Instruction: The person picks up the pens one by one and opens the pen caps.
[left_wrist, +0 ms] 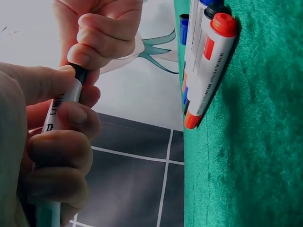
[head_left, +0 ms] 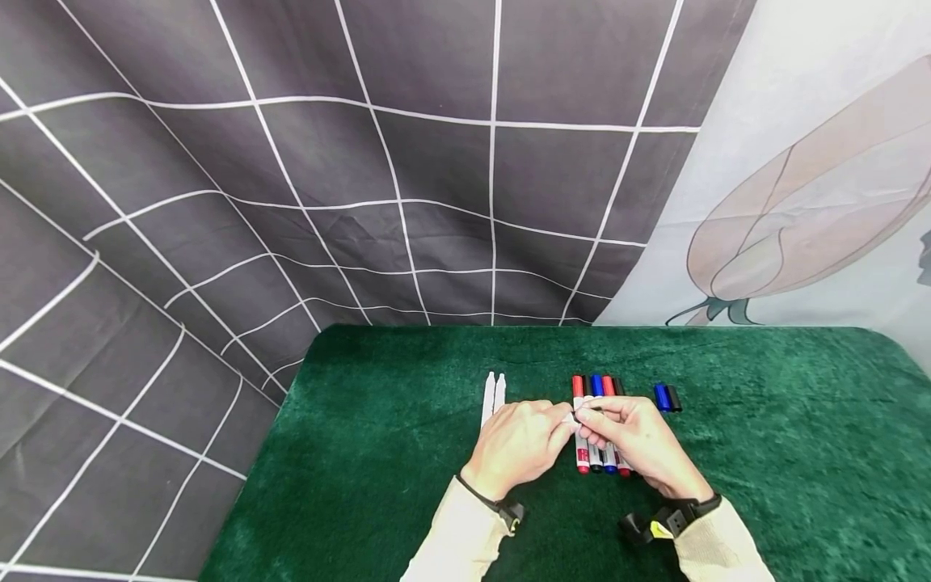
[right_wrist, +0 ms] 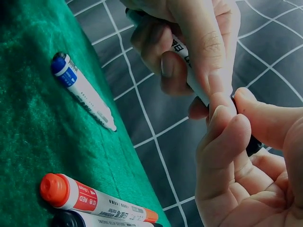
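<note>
Before the person's chest, the left hand [head_left: 518,443] wraps its fingers round a white marker [left_wrist: 71,93]. Its black cap [left_wrist: 79,73] sits at the marker's upper end, right at the left thumb tip. The right hand [head_left: 640,440] pinches this cap between thumb and fingers, and the two hands meet there. In the right wrist view, part of the cap [right_wrist: 254,145] shows below the right fingers. Most of the marker's barrel is hidden inside the left hand.
Capped red, black and blue markers [head_left: 583,457] lie side by side on the green cloth [head_left: 364,453], partly behind the right hand. Two uncapped white markers [head_left: 488,392] lie left of them, one blue-ended [right_wrist: 87,94]. Loose blue [head_left: 661,396] and black [head_left: 674,398] caps lie to the right.
</note>
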Demonstrator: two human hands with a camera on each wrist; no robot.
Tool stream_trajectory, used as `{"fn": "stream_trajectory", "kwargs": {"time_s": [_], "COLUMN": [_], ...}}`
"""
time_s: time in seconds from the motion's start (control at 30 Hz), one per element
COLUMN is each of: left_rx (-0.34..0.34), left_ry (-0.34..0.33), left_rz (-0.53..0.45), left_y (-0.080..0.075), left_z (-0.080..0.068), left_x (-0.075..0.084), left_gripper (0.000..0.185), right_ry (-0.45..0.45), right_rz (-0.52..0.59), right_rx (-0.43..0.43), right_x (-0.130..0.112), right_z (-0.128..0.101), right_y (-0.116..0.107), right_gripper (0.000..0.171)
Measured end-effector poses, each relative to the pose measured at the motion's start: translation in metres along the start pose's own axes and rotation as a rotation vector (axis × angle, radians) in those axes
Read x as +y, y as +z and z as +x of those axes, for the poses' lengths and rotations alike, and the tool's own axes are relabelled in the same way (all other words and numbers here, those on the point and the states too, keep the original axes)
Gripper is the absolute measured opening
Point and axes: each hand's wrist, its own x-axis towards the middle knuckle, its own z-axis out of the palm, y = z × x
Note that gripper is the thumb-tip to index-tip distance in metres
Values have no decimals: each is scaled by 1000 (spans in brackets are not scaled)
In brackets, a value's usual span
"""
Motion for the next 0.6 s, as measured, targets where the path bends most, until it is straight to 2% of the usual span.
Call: {"fn": "stream_trajectory", "kwargs": {"time_s": [0.3, 0.6], "left_rx": [-42, -59], "left_ry": [22, 21], "left_rz": [-70, -86], "left_y": [-2, -4], "left_z": [1, 1], "left_x": [-1, -2], "left_gripper": [27, 27], "right_ry": [-33, -47], "right_rz": [7, 21], "right_rx": [-23, -38], "right_x": [-1, -3], "right_z": [-2, -3], "right_y": [-1, -1], "right_gripper": [28, 28]}}
